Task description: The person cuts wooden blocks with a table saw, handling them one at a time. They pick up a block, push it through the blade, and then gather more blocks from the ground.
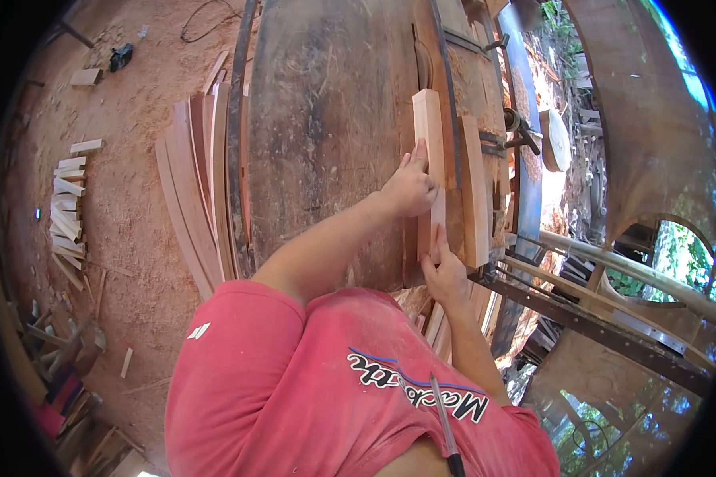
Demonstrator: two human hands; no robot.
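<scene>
A squared length of light wood [428, 119] lies lengthwise on a worn table saw top [326, 103], beside the long fence on its right. My left hand [411, 187] is closed on its middle from the left, index finger stretched forward along it. At its near end, my right hand [447, 274] holds the wood between thumb and fingers. Just beyond the far end, a curved saw blade [423, 63] shows in a slot in the table. Another light wood piece [474, 191] lies right of the fence, beside my hands.
Long boards [195, 183] lean along the table's left side. Short offcuts [69, 211] are piled on the sawdust-covered floor [143, 159]. Clamp handles [521, 131] stick out on the right. A dark slotted rail [597, 330] extends to the lower right. A pen [444, 421] is against the red shirt.
</scene>
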